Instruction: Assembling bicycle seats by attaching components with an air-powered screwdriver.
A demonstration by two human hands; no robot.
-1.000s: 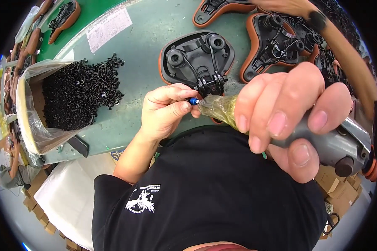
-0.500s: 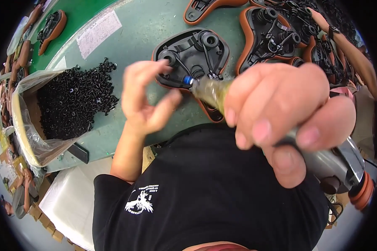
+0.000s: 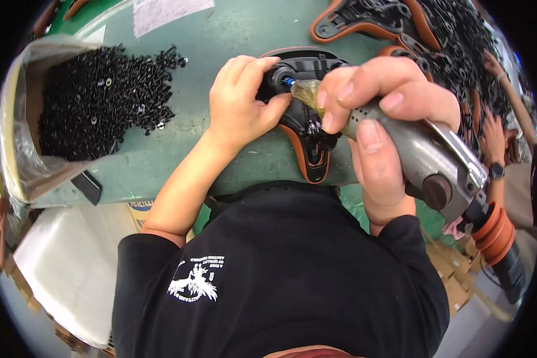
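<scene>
Screws (image 3: 95,101) in box (image 3: 8,119), driver (image 3: 423,156) in right hand (image 3: 420,98)

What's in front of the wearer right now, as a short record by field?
Left hand: at a black round spring mount on an orange-brown-and-black saddle, underside up
Right hand: gripping a grey metal power driver
Driver end: small blue piece at the mount's opening; depth unclear
Supply: small black screws, heaped from a plastic-lined cardboard box onto the green table
Co-worker: watch-wearing hand, right side
</scene>
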